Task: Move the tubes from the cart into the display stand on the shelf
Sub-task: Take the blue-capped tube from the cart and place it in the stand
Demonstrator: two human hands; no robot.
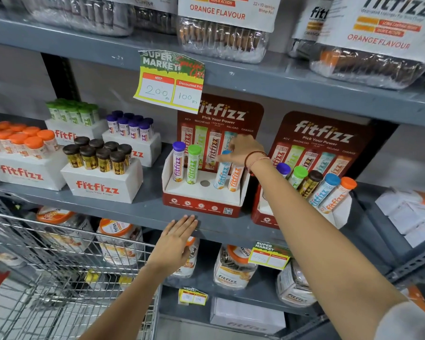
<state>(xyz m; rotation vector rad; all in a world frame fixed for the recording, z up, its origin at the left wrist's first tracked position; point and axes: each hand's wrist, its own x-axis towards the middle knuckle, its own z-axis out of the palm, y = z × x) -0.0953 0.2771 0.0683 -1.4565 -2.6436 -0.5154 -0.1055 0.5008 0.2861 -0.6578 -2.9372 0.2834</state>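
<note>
Head view – grey metal shelf [138, 209] carries the display stand [199, 200] – cart [59, 266] below.

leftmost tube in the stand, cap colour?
Purple cap, on the leftmost tube in the display stand; head view.

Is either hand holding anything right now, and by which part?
The right hand grips the blue-capped tube at its cap, in the display stand. The left hand holds nothing.
</note>
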